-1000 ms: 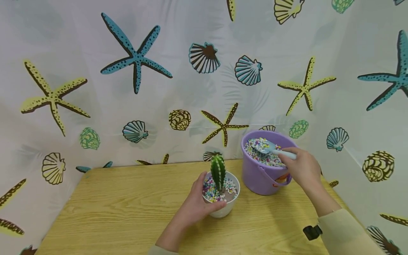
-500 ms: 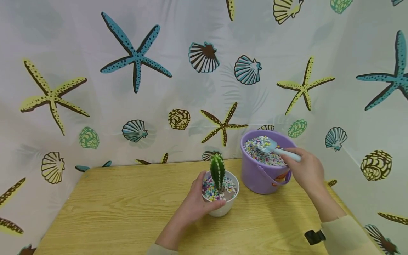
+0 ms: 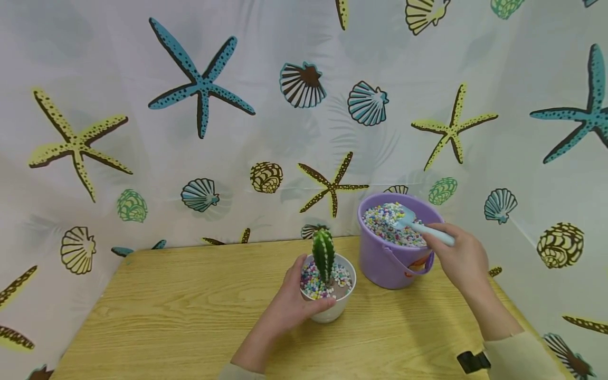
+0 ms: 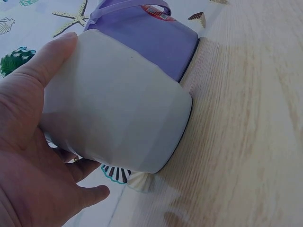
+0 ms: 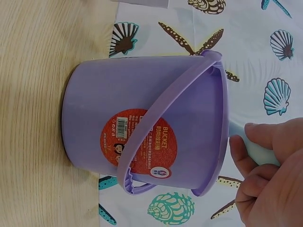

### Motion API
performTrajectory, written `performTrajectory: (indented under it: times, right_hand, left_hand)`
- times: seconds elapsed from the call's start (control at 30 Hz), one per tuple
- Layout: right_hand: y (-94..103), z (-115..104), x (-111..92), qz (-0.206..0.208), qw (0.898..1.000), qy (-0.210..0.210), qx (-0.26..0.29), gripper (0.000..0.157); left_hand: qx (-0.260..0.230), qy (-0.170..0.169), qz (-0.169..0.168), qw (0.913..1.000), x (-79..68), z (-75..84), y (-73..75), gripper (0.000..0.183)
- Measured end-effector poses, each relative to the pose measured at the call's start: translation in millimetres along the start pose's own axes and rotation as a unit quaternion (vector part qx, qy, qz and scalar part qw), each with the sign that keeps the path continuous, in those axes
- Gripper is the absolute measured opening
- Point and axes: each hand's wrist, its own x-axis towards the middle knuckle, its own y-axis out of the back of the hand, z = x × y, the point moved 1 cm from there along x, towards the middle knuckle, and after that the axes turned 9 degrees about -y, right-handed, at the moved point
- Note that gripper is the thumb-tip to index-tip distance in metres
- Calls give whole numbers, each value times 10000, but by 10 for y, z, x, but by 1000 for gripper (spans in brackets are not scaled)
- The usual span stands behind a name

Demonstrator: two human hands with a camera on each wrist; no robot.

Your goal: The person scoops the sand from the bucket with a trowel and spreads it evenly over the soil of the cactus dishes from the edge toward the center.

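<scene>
Head view alone shows the beads (image 3: 313,285) round the cactus (image 3: 323,256) in the white pot (image 3: 328,315), standing on the table (image 3: 190,311) near the purple bucket (image 3: 386,266), plus the bead-loaded scoop (image 3: 424,229) at the bucket's mouth. Left hand (image 3: 291,307) curls thumb and fingers round the pot; right hand (image 3: 462,259) grips the scoop handle. Right wrist adds the bucket's red label (image 5: 106,138). Versus one second ago: right hand and scoop slightly further right, pot basically unmoved.

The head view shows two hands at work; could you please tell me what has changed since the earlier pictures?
The right hand and its scoop have shifted slightly rightward; nothing was grasped or released. The left hand on the pot, the cactus and the bucket stayed as they were.
</scene>
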Motion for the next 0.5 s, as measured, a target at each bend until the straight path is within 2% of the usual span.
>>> performTrajectory:
  times: [0.27, 0.5]
  right_hand:
    - [30, 34, -34, -111, 9995, -180, 255, 47]
    - [52, 32, -55, -42, 9993, -205, 323, 49]
  left_hand:
    - [-39, 22, -33, 10000, -1, -5, 3, 123]
    - [-23, 1, -33, 10000, 1, -4, 5, 123]
